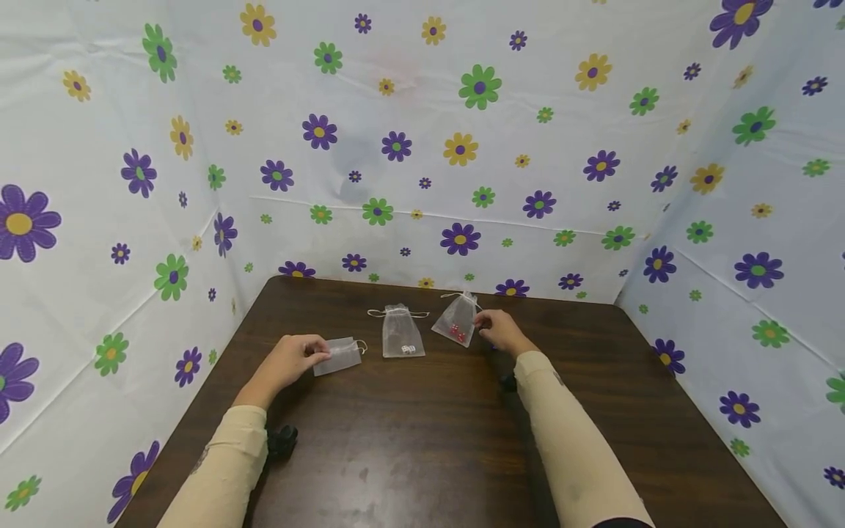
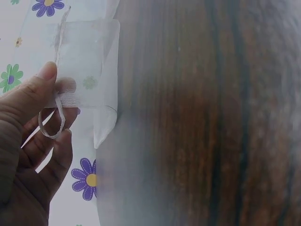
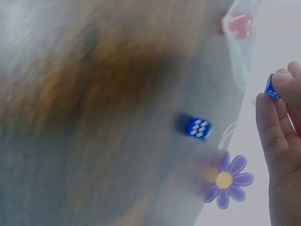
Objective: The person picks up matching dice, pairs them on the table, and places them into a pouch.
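Observation:
My left hand (image 1: 290, 359) pinches a sheer white drawstring pouch (image 1: 342, 356) between thumb and fingertips, at the left of the table. Its cord loop (image 2: 51, 125) hangs by the fingers in the left wrist view, and no dice show inside. With thumb and fingertips, my right hand (image 1: 503, 330) holds a blue die (image 3: 270, 88). A second blue die (image 3: 199, 128) lies on the table below that hand. Between the hands lies a pouch (image 1: 398, 328) with white dice (image 1: 408, 350). A pouch (image 1: 466, 312) with red dice (image 1: 457, 333) is just left of my right hand.
The dark wooden table (image 1: 396, 440) ends at a flower-printed white sheet (image 1: 422, 183) behind it. More of this sheet hangs along the left and right sides. A black wrist device (image 1: 282, 441) sits under the left forearm.

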`<state>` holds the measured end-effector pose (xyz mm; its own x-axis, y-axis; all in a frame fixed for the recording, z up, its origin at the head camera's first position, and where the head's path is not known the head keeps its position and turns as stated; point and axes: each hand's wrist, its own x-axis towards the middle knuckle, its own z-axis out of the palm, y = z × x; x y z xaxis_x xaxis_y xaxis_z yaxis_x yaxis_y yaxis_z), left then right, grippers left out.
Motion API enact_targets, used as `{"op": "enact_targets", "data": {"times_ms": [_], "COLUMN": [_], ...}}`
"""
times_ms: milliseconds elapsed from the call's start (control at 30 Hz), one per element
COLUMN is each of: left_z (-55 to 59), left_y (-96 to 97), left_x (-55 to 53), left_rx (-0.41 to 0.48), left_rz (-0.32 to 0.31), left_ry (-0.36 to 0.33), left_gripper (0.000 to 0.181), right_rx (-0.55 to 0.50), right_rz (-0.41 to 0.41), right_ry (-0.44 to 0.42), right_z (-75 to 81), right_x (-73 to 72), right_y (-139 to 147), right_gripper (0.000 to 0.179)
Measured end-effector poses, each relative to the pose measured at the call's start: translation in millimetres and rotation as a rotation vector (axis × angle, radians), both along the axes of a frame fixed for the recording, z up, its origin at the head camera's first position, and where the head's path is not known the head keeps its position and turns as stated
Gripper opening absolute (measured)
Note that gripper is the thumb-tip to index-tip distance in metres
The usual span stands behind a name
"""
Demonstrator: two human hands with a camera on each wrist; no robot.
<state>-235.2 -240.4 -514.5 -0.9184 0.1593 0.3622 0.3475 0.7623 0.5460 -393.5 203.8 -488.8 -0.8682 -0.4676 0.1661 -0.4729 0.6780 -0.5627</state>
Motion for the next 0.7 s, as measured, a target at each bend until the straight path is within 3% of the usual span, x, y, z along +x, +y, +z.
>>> {"op": "enact_targets", "data": {"times_ms": [533,700], "left_z": [1.6,2.1], "left_y": [4.6,4.5], "left_x": [1.1,0.4], "left_rx": [-0.007,-0.003], "left_rz": [0.007,0.005], "left_ry": [0.005,0.028], "left_gripper": [0.006,0.006], "right_rx": [0.017,0.016], "right_rz": [0.123,0.112], "right_ry": [0.069,0.059], "right_z": [26.6,33.8], "right_x": [5.0,7.6], "right_y": [-40.2,-53.2], "right_gripper": [0.021,0.023]}}
